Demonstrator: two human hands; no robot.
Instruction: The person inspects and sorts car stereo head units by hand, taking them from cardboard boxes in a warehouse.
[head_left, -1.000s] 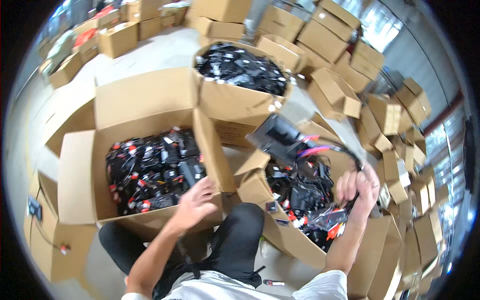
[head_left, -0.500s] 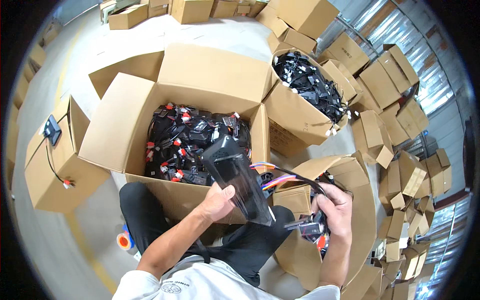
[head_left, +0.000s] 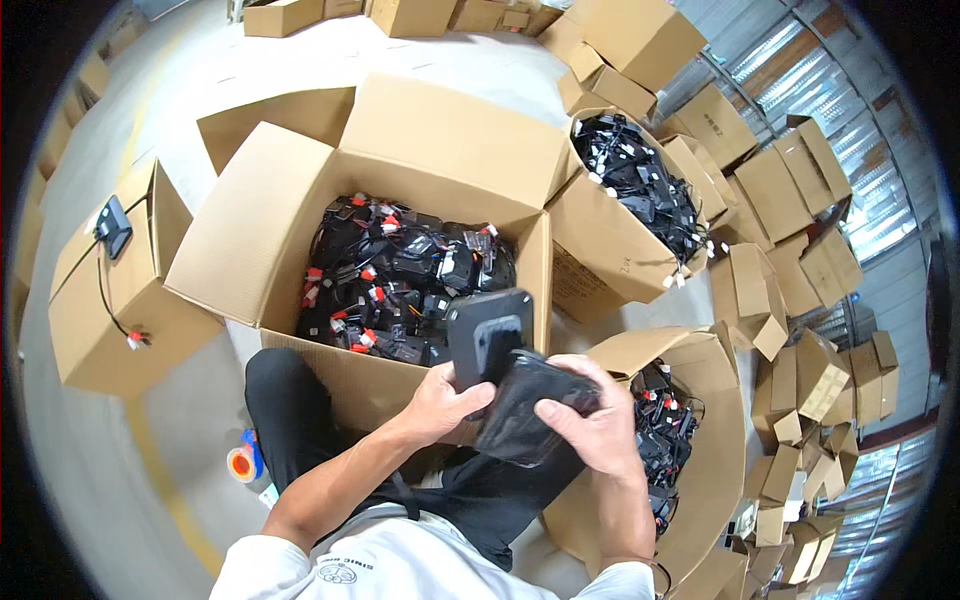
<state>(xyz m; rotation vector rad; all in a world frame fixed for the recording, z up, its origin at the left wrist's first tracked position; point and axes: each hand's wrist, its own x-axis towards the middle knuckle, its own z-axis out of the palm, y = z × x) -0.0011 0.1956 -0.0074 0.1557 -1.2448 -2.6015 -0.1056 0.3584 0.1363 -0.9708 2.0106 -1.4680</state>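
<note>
My left hand (head_left: 447, 404) is closed round the lower side of a black rectangular electronic unit (head_left: 490, 318) with a raised panel on its face, its thumb pressed on the edge. Just in front of it, my right hand (head_left: 597, 415) grips a flat black unit (head_left: 528, 410) that looks wrapped in shiny clear film, thumb on top and fingers behind. The two units overlap over my lap; whether they touch cannot be made out. Behind them an open cardboard box (head_left: 240, 230) holds many black units with cables and red-and-white connectors (head_left: 375, 293).
At right stands an open carton (head_left: 705, 440) of wired units; another full carton (head_left: 600, 240) is farther back. A closed box (head_left: 130, 330) at left bears a black device (head_left: 113, 228) with a cable. A tape roll (head_left: 242, 463) lies on the floor. Cartons are piled far right.
My right hand has moved left from the cable bundle beside the right carton and now grips the film-covered unit. The unit in my left hand has turned more upright. The view has shifted slightly.
</note>
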